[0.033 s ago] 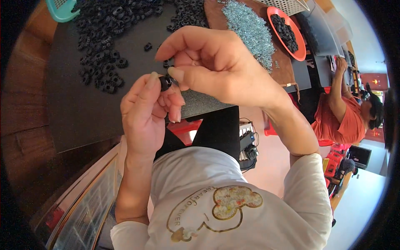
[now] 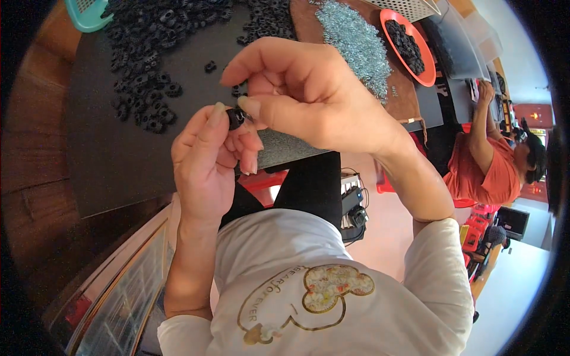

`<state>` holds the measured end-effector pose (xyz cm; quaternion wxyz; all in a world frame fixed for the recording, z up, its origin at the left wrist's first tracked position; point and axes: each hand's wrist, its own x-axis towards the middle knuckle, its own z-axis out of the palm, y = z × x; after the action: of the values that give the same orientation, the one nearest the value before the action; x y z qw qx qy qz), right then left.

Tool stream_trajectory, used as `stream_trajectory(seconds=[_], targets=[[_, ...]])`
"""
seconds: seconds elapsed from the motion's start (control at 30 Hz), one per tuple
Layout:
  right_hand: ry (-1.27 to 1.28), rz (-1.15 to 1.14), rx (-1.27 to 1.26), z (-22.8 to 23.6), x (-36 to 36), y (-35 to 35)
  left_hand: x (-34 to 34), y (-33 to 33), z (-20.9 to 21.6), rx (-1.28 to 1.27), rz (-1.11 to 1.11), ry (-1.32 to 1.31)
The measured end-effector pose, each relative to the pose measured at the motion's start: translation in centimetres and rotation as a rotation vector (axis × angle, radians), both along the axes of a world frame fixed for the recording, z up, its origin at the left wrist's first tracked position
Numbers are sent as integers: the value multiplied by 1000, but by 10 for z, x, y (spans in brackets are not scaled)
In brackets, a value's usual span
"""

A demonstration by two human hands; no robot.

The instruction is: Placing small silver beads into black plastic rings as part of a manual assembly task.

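My left hand [image 2: 202,157] is closed on a small black plastic part [image 2: 235,119], pinched between thumb and fingers. A bright metallic glint shows on the part's right side; I cannot make out what it is. My right hand [image 2: 312,98] reaches over from the right, its thumb tip against the part. The right index finger is bent and stands apart from the thumb, the other fingers curl inward. Beyond the hands many similar black parts [image 2: 155,113] lie heaped on the dark tabletop [image 2: 124,172]. One loose black part [image 2: 210,67] lies by itself.
A pile of small shiny springs [image 2: 353,44] covers a brown mat [image 2: 407,104] at the far right. Beside it stands an orange-red plate [image 2: 425,76] with black pieces. A teal basket [image 2: 89,22] is at the far left. Another person [image 2: 484,157] sits further right.
My right hand has shifted very slightly at the black part. Otherwise both hands keep the same hold and place.
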<state>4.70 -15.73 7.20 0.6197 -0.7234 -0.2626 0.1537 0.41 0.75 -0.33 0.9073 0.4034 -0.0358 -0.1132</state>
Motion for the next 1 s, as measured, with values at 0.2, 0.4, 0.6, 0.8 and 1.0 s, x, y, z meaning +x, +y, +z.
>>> stream_trajectory(seconds=[0.2,0.4,0.6,0.8,1.0], targets=[[-137,-4,-136,-2,-2,2,0,-2,-1,8,5,-12],[-80,-16,-49,-13,5,-6,2,-1,-2,1,-7,-14],[147,83,75,-21,1,4,0,2,-2,19,-4,-33],[-193,-108,-272,-17,43,-4,-1,2,-5,-12,-12,-59],[-930,-72,-593,-50,91,21,1,3,-3,-31,-17,-55]])
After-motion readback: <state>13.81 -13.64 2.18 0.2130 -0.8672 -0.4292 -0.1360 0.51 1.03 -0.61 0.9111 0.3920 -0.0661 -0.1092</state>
